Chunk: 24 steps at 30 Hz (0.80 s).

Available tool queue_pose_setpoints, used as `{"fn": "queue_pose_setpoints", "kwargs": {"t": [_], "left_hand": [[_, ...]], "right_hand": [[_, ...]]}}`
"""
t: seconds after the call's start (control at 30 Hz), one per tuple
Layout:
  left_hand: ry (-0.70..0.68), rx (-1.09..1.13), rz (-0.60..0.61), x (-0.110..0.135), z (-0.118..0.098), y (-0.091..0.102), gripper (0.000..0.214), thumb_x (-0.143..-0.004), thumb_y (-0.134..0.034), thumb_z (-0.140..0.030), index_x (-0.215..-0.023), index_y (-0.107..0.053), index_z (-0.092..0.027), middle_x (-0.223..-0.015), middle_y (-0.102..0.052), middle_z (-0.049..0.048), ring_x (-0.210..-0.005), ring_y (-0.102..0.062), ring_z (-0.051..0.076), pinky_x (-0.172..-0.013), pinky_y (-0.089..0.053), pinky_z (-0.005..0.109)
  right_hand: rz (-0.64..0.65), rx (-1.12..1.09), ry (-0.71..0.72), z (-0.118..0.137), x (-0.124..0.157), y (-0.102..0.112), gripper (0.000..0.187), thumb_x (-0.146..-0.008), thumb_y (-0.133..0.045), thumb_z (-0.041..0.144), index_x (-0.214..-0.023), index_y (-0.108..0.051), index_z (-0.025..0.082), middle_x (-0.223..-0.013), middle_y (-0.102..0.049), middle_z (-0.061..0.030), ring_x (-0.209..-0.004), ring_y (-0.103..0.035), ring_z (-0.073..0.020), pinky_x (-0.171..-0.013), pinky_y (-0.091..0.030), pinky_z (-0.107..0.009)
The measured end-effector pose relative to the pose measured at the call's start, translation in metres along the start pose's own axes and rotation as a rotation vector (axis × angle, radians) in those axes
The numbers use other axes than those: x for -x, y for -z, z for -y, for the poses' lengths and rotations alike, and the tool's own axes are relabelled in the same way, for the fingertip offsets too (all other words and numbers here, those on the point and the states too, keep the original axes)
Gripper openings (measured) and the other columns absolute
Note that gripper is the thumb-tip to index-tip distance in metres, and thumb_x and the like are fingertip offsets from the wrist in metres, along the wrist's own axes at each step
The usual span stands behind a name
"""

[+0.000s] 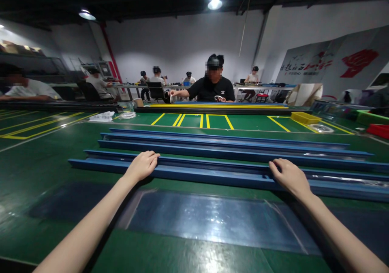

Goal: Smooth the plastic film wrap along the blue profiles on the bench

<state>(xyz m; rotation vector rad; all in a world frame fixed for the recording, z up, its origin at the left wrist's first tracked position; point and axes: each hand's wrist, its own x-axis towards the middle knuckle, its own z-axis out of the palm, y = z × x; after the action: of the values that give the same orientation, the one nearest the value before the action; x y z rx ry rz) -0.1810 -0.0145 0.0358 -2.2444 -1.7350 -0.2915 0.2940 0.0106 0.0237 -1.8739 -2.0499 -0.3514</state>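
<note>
While both arms reach forward, the left hand (142, 165) is closed over the blue rail (206, 177), fingers hooked on its far edge. This rail lies crosswise in front of the person, its long axis running from beyond the left hand to past the right hand (290, 176), which clasps it the same way. The hands sit well apart, about equally far forward. Further rails (227, 146) lie just beyond them on the green worktop (45, 171).

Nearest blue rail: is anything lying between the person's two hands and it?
Nothing visible does. The left hand and right hand both lie directly on the nearest blue rail, fingers curled over its top. The other blue rails lie beyond it; the glossy sheet lies nearer, under the forearms.
</note>
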Motion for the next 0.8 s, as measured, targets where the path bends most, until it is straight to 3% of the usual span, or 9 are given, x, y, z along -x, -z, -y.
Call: {"fn": "queue_pose_setpoints", "kwargs": {"t": [0.2, 0.37, 0.57, 0.67, 0.8], "left_hand": [[-0.031, -0.012, -0.076, -0.005, -0.019, -0.002, 0.039, -0.086, -0.024, -0.030, -0.093, -0.062, -0.020, -0.095, -0.062, 0.0061, -0.090, -0.053, 0.019, -0.077, -0.038, 0.032], [0.022, 0.028, -0.186, -0.013, -0.019, -0.011, 0.033, -0.084, -0.029, -0.030, -0.089, -0.061, -0.021, -0.091, -0.062, 0.0051, -0.087, -0.053, 0.020, -0.071, -0.039, 0.032], [0.038, 0.009, -0.269, -0.022, -0.013, -0.017, 0.032, -0.081, -0.033, -0.031, -0.099, -0.057, -0.020, -0.100, -0.058, 0.0073, -0.093, -0.051, 0.022, -0.076, -0.038, 0.034], [0.043, 0.013, -0.259, -0.028, -0.013, -0.019, 0.031, -0.081, -0.034, -0.031, -0.099, -0.057, -0.021, -0.102, -0.058, 0.0068, -0.095, -0.051, 0.022, -0.078, -0.037, 0.035], [0.067, 0.014, -0.260, -0.036, -0.011, -0.023, 0.030, -0.080, -0.035, -0.029, -0.100, -0.057, -0.021, -0.104, -0.058, 0.0069, -0.096, -0.051, 0.021, -0.079, -0.036, 0.035]], "right_hand": [[0.017, 0.016, -0.006, 0.002, -0.001, 0.003, 0.034, -0.085, -0.026, 0.038, -0.066, -0.048, 0.021, -0.076, -0.059, -0.0065, -0.076, -0.054, -0.0202, -0.065, -0.038, -0.030], [-0.030, -0.026, 0.065, -0.002, -0.003, -0.003, 0.033, -0.085, -0.028, 0.038, -0.068, -0.051, 0.021, -0.074, -0.058, -0.0051, -0.074, -0.054, -0.0191, -0.066, -0.039, -0.030], [-0.192, 0.064, 0.137, -0.004, -0.013, -0.015, 0.036, -0.084, -0.032, 0.041, -0.102, -0.055, 0.020, -0.111, -0.051, -0.0100, -0.097, -0.046, -0.0260, -0.077, -0.039, -0.037], [-0.143, 0.059, 0.162, -0.006, -0.020, -0.020, 0.039, -0.084, -0.032, 0.043, -0.107, -0.054, 0.020, -0.113, -0.048, -0.0104, -0.102, -0.043, -0.0264, -0.082, -0.038, -0.038], [-0.058, 0.012, 0.177, -0.009, -0.029, -0.023, 0.038, -0.083, -0.032, 0.044, -0.102, -0.054, 0.019, -0.103, -0.051, -0.0101, -0.094, -0.046, -0.0241, -0.080, -0.038, -0.035]]}}
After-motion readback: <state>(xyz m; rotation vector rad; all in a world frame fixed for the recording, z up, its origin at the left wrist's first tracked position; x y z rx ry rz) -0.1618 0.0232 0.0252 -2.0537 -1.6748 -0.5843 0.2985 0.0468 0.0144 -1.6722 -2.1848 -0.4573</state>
